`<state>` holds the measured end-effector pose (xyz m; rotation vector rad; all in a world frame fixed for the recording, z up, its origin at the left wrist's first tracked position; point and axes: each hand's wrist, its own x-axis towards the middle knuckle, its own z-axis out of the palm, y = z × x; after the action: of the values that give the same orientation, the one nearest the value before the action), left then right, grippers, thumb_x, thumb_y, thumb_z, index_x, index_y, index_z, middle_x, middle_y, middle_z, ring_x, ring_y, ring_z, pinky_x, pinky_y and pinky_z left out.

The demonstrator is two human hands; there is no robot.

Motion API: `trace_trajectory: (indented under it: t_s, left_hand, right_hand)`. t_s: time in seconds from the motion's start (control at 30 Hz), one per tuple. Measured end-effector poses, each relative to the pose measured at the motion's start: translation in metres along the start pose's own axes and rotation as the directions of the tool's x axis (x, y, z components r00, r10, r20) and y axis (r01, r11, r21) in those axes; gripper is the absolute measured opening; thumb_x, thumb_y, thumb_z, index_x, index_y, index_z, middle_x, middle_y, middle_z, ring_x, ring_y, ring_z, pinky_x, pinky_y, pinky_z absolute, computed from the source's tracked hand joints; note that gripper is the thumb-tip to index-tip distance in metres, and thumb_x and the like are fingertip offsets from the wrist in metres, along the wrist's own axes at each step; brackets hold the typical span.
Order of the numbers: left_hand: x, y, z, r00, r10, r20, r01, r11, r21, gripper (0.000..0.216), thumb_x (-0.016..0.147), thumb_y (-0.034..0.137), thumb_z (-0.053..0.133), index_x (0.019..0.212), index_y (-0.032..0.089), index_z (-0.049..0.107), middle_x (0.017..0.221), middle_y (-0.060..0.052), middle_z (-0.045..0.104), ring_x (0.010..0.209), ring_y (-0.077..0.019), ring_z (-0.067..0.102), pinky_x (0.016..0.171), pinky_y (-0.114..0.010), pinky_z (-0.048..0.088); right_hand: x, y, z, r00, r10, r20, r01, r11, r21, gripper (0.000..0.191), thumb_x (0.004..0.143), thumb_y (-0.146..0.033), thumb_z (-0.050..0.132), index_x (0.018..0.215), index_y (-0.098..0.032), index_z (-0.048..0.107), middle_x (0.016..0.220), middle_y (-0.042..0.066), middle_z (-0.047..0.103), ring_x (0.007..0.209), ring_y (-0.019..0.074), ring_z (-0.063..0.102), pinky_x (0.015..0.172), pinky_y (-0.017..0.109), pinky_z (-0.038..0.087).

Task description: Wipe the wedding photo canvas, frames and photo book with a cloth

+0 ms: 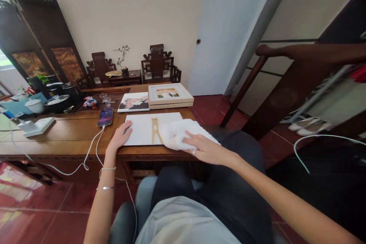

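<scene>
A white flat board (143,127), face down with a wooden stand piece (154,129) on its back, lies on the wooden table (71,133) in front of me. My left hand (121,135) rests flat on its left edge, fingers spread. My right hand (204,148) presses a white cloth (178,132) onto the board's right side, fingers stretched over the cloth. Beyond the board lie a printed photo canvas (134,102) and stacked framed pictures (169,95).
A phone (105,117) on a white charging cable (91,152) lies left of the board. A white power strip (38,126), a bowl (34,105) and tea ware stand at the far left. Carved chairs (158,65) stand behind; a dark wooden chair frame (286,80) is on the right.
</scene>
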<state>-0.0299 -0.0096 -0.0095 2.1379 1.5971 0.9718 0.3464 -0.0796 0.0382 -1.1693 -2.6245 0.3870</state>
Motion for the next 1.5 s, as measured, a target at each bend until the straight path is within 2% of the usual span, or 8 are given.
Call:
trace_trajectory:
  t_s: [0.13, 0.43, 0.57, 0.9, 1.03, 1.2, 1.37, 1.5]
  left_hand:
    - [-0.001, 0.002, 0.0, 1.0, 0.006, -0.003, -0.006, 1.0, -0.003, 0.051, 0.09, 0.042, 0.049, 0.129, 0.013, 0.063, 0.147, -0.013, 0.053, 0.141, -0.0258, 0.045, 0.122, -0.041, 0.028]
    - [0.001, -0.003, 0.0, 1.0, 0.014, -0.009, -0.014, 1.0, 0.003, 0.053, 0.09, 0.042, 0.048, 0.13, 0.011, 0.062, 0.146, -0.014, 0.054, 0.141, -0.0247, 0.046, 0.122, -0.041, 0.029]
    - [0.001, -0.001, -0.001, 1.0, 0.009, 0.009, -0.009, 1.0, 0.007, 0.054, 0.09, 0.041, 0.048, 0.131, 0.008, 0.061, 0.147, -0.017, 0.052, 0.141, -0.0259, 0.045, 0.122, -0.042, 0.028]
    - [0.0, 0.002, 0.0, 1.0, -0.003, 0.009, 0.003, 1.0, 0.012, 0.053, 0.091, 0.04, 0.048, 0.132, 0.01, 0.061, 0.148, -0.015, 0.051, 0.141, -0.026, 0.045, 0.123, -0.04, 0.027]
    - [0.0, 0.002, 0.0, 1.0, 0.008, 0.007, -0.008, 1.0, 0.012, 0.051, 0.09, 0.04, 0.048, 0.131, 0.013, 0.061, 0.148, -0.013, 0.052, 0.141, -0.0246, 0.045, 0.122, -0.042, 0.028]
    - [0.0, 0.002, 0.0, 1.0, 0.003, 0.003, -0.004, 1.0, 0.015, 0.053, 0.09, 0.041, 0.047, 0.131, 0.01, 0.061, 0.148, -0.015, 0.052, 0.141, -0.0252, 0.045, 0.123, -0.041, 0.027]
    - [0.001, -0.001, -0.001, 1.0, 0.011, 0.004, -0.012, 1.0, 0.02, 0.05, 0.09, 0.041, 0.048, 0.13, 0.014, 0.062, 0.147, -0.013, 0.053, 0.141, -0.0247, 0.046, 0.122, -0.042, 0.028]
    - [0.002, -0.002, 0.001, 1.0, 0.003, -0.008, -0.003, 1.0, -0.003, 0.051, 0.089, 0.04, 0.049, 0.129, 0.013, 0.063, 0.147, -0.014, 0.053, 0.141, -0.025, 0.046, 0.122, -0.041, 0.028]
  right_hand:
    - [-0.003, 0.001, -0.009, 0.997, 0.012, 0.078, -0.019, 0.995, 0.101, 0.035, 0.087, -0.022, 0.046, 0.112, -0.023, 0.071, 0.12, 0.011, 0.07, 0.126, 0.0325, 0.054, 0.102, 0.043, 0.043]
    - [0.118, 0.056, -0.007, 0.992, 0.053, -0.118, -0.046, 0.997, 0.061, 0.038, 0.091, -0.024, 0.046, 0.122, -0.02, 0.067, 0.126, 0.01, 0.069, 0.116, 0.0329, 0.06, 0.098, 0.04, 0.043]
    - [0.138, 0.057, -0.002, 0.987, 0.046, -0.156, -0.051, 0.998, -0.031, 0.039, 0.091, -0.016, 0.041, 0.122, -0.017, 0.066, 0.128, 0.011, 0.068, 0.113, 0.0317, 0.061, 0.099, 0.042, 0.042]
    - [0.004, -0.01, -0.001, 0.997, -0.076, -0.011, 0.075, 0.994, -0.079, 0.036, 0.085, -0.014, 0.044, 0.109, -0.02, 0.07, 0.118, 0.012, 0.068, 0.119, 0.0285, 0.058, 0.111, 0.047, 0.034]
    - [-0.016, -0.017, -0.016, 0.993, -0.036, 0.111, 0.034, 0.999, 0.015, 0.035, 0.086, -0.019, 0.046, 0.11, -0.022, 0.07, 0.124, 0.011, 0.067, 0.13, 0.0314, 0.051, 0.108, 0.045, 0.039]
    - [0.036, 0.011, -0.017, 0.996, 0.06, 0.06, -0.064, 0.995, 0.073, 0.046, 0.087, -0.023, 0.047, 0.129, -0.019, 0.065, 0.137, 0.011, 0.062, 0.13, 0.0338, 0.051, 0.109, 0.047, 0.038]
    - [0.111, 0.043, -0.018, 0.995, 0.096, -0.038, -0.092, 0.991, 0.095, 0.044, 0.094, -0.032, 0.047, 0.131, -0.016, 0.062, 0.141, 0.014, 0.058, 0.128, 0.0344, 0.053, 0.107, 0.044, 0.039]
    - [0.137, 0.048, -0.014, 0.991, 0.106, -0.085, -0.104, 0.994, 0.031, 0.04, 0.098, -0.03, 0.041, 0.127, -0.015, 0.063, 0.136, 0.013, 0.062, 0.12, 0.0329, 0.058, 0.102, 0.042, 0.041]
